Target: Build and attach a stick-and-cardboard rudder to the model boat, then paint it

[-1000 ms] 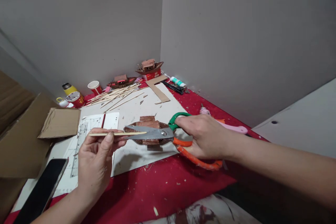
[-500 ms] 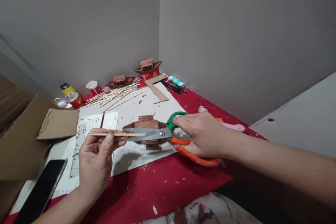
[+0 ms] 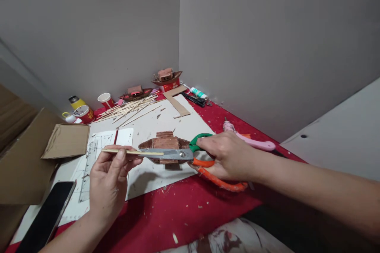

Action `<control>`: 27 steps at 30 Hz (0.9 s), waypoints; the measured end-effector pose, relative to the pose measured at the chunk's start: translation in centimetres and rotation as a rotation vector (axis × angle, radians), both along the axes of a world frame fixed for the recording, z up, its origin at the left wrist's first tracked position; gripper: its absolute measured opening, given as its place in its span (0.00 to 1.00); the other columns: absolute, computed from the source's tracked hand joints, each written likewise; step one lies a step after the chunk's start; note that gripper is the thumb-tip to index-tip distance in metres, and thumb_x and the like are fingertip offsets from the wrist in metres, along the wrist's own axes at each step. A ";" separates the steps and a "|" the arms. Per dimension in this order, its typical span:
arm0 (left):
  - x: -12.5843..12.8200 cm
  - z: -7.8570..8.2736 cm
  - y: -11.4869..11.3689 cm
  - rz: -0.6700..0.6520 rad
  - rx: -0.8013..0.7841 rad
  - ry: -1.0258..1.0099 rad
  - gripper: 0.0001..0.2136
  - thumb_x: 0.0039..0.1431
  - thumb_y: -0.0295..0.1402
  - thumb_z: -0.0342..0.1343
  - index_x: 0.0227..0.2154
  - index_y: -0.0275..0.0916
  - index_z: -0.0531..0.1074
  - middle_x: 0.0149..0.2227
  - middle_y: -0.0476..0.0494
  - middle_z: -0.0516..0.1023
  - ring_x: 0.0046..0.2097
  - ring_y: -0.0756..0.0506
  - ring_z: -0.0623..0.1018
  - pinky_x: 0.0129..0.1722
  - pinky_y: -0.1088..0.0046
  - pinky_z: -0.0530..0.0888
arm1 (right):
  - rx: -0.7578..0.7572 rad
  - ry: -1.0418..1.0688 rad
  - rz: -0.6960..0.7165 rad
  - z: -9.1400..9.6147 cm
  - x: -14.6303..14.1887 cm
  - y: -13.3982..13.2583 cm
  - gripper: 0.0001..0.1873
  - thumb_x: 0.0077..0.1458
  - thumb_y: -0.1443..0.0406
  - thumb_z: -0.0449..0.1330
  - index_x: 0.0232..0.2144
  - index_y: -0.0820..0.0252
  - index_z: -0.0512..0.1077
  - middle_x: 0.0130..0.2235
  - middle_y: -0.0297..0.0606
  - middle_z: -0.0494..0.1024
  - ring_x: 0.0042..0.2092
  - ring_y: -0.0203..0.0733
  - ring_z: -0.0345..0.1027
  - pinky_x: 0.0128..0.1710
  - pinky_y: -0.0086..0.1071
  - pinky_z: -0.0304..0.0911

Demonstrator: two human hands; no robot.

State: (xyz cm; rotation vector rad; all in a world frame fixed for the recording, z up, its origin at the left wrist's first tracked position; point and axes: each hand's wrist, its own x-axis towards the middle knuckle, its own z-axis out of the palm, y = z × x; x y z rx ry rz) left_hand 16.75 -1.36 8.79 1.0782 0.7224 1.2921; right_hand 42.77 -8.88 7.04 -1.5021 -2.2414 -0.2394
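Observation:
My left hand [image 3: 111, 178] pinches a thin pale wooden stick [image 3: 133, 151] between thumb and fingers, holding it level. In my right hand [image 3: 228, 156] is a pair of scissors [image 3: 182, 153] with one green and one orange handle. Their grey blades point left and lie close together along the stick's right half; whether they touch the wood I cannot tell. Behind the blades a brown wooden model boat [image 3: 165, 142] rests on the white board, partly covered by the scissors.
Loose sticks [image 3: 127, 108] are heaped at the back, near two finished model boats and paper cups [image 3: 106, 101]. A pink glue gun [image 3: 255, 142] lies right. At left are a phone [image 3: 49, 213], a clear ruler [image 3: 89, 170] and cardboard [image 3: 67, 140]. Scraps dot the red cloth [image 3: 166, 213].
The scissor blades have closed from a narrow gap to lying almost together, as my right hand's grip tightened. My left hand and the stick stay nearly in place.

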 end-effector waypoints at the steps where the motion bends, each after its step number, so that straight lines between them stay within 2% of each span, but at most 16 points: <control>1: 0.0 0.0 0.1 -0.001 0.002 -0.004 0.06 0.52 0.32 0.67 0.29 0.37 0.76 0.31 0.48 0.81 0.32 0.48 0.82 0.33 0.74 0.82 | -0.011 0.012 -0.004 0.0 -0.1 0.0 0.17 0.57 0.55 0.55 0.21 0.58 0.63 0.18 0.32 0.68 0.20 0.35 0.58 0.24 0.31 0.40; 5: 0.0 0.0 0.1 -0.014 0.001 0.024 0.06 0.53 0.32 0.66 0.30 0.37 0.75 0.31 0.48 0.81 0.31 0.49 0.82 0.33 0.75 0.81 | -0.094 0.056 -0.027 0.1 -0.3 -0.2 0.19 0.58 0.52 0.54 0.21 0.58 0.64 0.19 0.34 0.69 0.20 0.35 0.59 0.24 0.31 0.42; 10: 0.0 0.2 0.6 -0.048 -0.007 0.036 0.06 0.55 0.31 0.64 0.31 0.36 0.74 0.31 0.48 0.81 0.32 0.48 0.82 0.34 0.74 0.81 | -0.247 0.038 -0.136 1.7 -0.6 -0.9 0.22 0.56 0.46 0.54 0.25 0.58 0.67 0.23 0.36 0.74 0.22 0.38 0.63 0.25 0.31 0.45; 15: -1.1 1.7 3.7 0.124 0.032 -0.101 0.05 0.59 0.26 0.59 0.28 0.36 0.70 0.27 0.49 0.79 0.30 0.50 0.81 0.32 0.76 0.81 | -0.356 -0.020 -0.277 2.7 0.5 -0.7 0.25 0.55 0.42 0.53 0.30 0.57 0.70 0.24 0.38 0.76 0.25 0.43 0.67 0.29 0.33 0.53; 17: -1.6 2.3 4.7 0.108 -0.022 -0.107 0.06 0.61 0.24 0.55 0.27 0.35 0.70 0.26 0.48 0.79 0.28 0.51 0.81 0.32 0.77 0.81 | -0.372 -0.036 -0.409 2.8 1.6 0.5 0.27 0.55 0.42 0.51 0.35 0.59 0.73 0.28 0.43 0.78 0.29 0.48 0.71 0.29 0.34 0.54; 20: -1.8 2.6 5.1 -0.038 -0.140 -0.064 0.06 0.62 0.22 0.52 0.30 0.34 0.70 0.26 0.47 0.79 0.27 0.51 0.81 0.30 0.77 0.80 | -0.431 -0.055 -0.577 2.8 3.1 3.6 0.30 0.56 0.43 0.50 0.40 0.61 0.74 0.36 0.50 0.80 0.37 0.55 0.74 0.30 0.36 0.57; 23: -1.6 2.1 4.7 -0.158 -0.218 -0.014 0.05 0.63 0.22 0.51 0.32 0.34 0.69 0.27 0.45 0.79 0.27 0.50 0.81 0.30 0.76 0.81 | -0.475 -0.079 -0.612 2.3 4.1 7.2 0.27 0.56 0.46 0.53 0.43 0.63 0.74 0.43 0.53 0.80 0.41 0.57 0.73 0.32 0.37 0.60; 27: -1.6 1.6 4.4 -0.228 -0.209 0.029 0.01 0.62 0.25 0.54 0.34 0.35 0.68 0.28 0.44 0.79 0.28 0.49 0.81 0.29 0.76 0.81 | -0.504 -0.120 -0.620 0.3 4.6 10.8 0.23 0.55 0.51 0.57 0.41 0.65 0.75 0.43 0.56 0.79 0.41 0.58 0.74 0.34 0.39 0.63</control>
